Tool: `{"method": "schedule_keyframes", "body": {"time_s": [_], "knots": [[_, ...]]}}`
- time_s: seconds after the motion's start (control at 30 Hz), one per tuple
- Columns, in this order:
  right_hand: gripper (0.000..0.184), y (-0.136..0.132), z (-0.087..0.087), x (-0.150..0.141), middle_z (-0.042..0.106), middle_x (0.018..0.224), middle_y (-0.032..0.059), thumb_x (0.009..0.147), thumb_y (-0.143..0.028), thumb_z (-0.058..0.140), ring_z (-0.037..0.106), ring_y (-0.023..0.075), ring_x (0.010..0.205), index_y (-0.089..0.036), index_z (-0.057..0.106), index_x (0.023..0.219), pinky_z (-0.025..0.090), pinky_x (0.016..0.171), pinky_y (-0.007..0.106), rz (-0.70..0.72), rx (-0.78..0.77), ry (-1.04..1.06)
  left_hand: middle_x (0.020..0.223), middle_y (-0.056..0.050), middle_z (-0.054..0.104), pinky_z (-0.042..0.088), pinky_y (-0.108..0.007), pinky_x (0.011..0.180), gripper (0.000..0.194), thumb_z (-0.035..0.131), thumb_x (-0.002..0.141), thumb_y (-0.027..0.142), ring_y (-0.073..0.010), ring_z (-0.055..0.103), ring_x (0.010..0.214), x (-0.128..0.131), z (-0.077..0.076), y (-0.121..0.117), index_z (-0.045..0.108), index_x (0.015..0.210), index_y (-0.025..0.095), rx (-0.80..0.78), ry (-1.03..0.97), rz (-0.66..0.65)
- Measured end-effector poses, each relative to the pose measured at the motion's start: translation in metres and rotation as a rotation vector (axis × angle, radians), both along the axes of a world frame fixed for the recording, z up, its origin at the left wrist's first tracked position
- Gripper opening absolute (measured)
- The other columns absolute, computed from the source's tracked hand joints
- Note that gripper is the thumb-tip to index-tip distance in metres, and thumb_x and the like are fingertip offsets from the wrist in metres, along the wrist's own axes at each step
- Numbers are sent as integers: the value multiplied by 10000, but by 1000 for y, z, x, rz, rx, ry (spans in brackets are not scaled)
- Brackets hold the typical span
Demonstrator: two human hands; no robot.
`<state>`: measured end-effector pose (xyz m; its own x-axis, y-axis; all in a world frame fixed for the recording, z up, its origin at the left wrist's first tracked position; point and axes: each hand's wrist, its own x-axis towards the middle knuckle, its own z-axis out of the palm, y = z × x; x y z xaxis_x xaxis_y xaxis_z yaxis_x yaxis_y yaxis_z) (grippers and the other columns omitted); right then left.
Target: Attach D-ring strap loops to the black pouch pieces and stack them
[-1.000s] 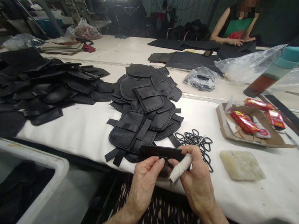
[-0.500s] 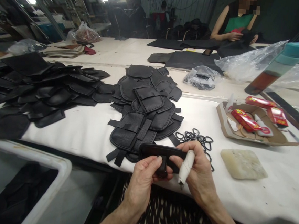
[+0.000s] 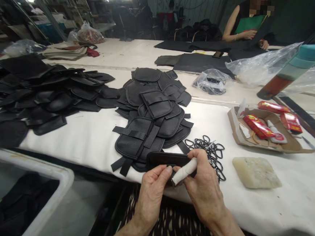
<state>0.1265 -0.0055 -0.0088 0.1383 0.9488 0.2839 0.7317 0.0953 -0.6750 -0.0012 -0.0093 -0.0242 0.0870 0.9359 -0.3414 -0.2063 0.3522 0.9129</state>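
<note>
Both my hands hold a black leather piece (image 3: 165, 158) at the near edge of the white table (image 3: 95, 142). My left hand (image 3: 153, 188) pinches its short strap from below with closed fingers. My right hand (image 3: 202, 185) grips the piece's right end, and its taped white index finger presses on the strap. Just beyond lies a pile of finished black leather pieces with straps (image 3: 153, 117). A heap of black metal rings (image 3: 209, 149) sits right above my right hand.
Plain black leather pieces (image 3: 39, 94) cover the table's left. A cardboard tray with red glue packets (image 3: 265, 132) and a pale block (image 3: 257, 172) lie right. A white bin (image 3: 23, 191) stands lower left. Plastic bags (image 3: 262, 66) and a teal-capped bottle (image 3: 294, 70) are behind; a person (image 3: 248, 27) works at the far table.
My right index finger has swung from pointing down to lying across the strap toward my left thumb. The leather piece stays at the table edge. The far person has shifted dark fabric.
</note>
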Motion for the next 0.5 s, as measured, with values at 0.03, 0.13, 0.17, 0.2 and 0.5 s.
{"method": "schedule_keyframes", "body": {"time_s": [0.03,0.13,0.17,0.2,0.5], "knots": [[239,0,0,0,542,708,-2,729,-179,522,492,153,550,-210,450,955,363,489,246,7,8,-14,678,4,606,383,-215,595,276,569,834,393,-119,480,639,0,1,0,711,821,157,5,3,-5],[228,-1,1,0,543,711,7,728,-174,515,501,160,565,-208,450,943,377,496,247,13,27,-30,663,11,597,376,-211,593,255,578,835,373,-110,476,627,-1,4,0,710,812,156,6,-1,-18],[220,-1,1,-1,543,712,10,733,-178,515,503,162,570,-207,450,941,381,499,248,14,33,-31,656,14,600,378,-209,596,243,586,831,367,-108,483,626,-2,5,0,709,808,158,0,-7,-23],[217,-1,2,-1,544,715,12,737,-180,513,505,164,576,-205,451,943,385,503,250,16,38,-30,647,18,603,381,-206,597,231,596,826,361,-106,493,623,-2,5,1,708,802,160,-8,-15,-29],[180,1,9,6,516,631,-55,761,-198,543,494,137,539,-234,459,917,388,510,238,68,-215,324,635,-29,673,454,-235,602,233,601,819,329,-124,579,571,-2,7,6,703,772,124,-94,-161,-51]]}}
